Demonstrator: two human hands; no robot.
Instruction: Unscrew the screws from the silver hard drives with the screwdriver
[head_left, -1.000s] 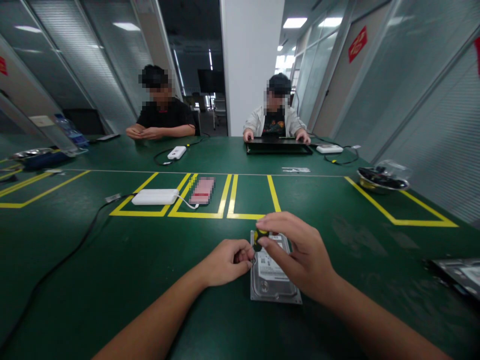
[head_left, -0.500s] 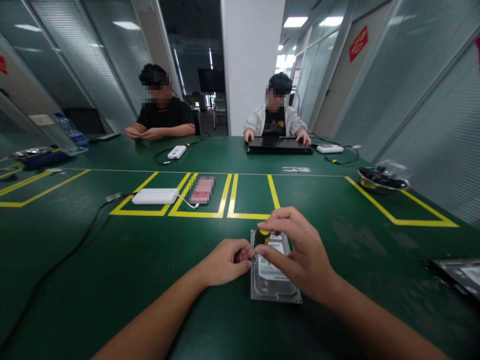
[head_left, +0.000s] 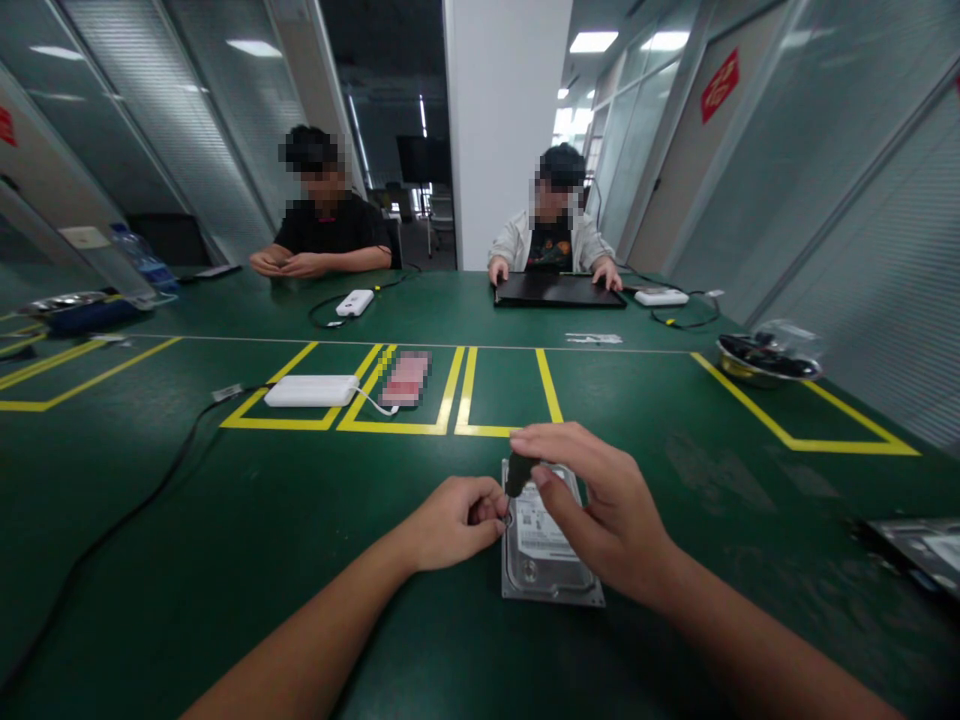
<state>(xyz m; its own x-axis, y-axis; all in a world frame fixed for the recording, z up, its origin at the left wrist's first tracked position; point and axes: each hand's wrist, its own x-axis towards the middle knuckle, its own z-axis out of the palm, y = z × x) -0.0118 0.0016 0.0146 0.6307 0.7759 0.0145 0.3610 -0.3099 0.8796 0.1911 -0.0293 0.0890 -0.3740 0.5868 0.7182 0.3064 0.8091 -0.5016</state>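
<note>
A silver hard drive [head_left: 551,575] with a white label lies flat on the green table in front of me. A short screwdriver [head_left: 519,474] with a dark handle stands over its left edge, tip down. The fingers of my right hand [head_left: 600,500] curl over the top of the handle, and the thumb lies against its side. My left hand [head_left: 461,522] is closed in a pinch around the thin shaft near the tip, at the drive's left edge. Its fingertips hide the spot where the tip meets the drive.
Beyond the drive lie a white power bank [head_left: 311,391] and a pink phone [head_left: 406,379] joined by a cable. A metal bowl [head_left: 765,372] of dark items stands right. Another drive-like device [head_left: 915,550] sits at the right edge. Two people sit opposite, one holding a black panel [head_left: 559,290].
My right hand has turned on the screwdriver: the fingers now cover the handle's yellow top and the thumb has shifted up and right. My left hand and the drive stay put.
</note>
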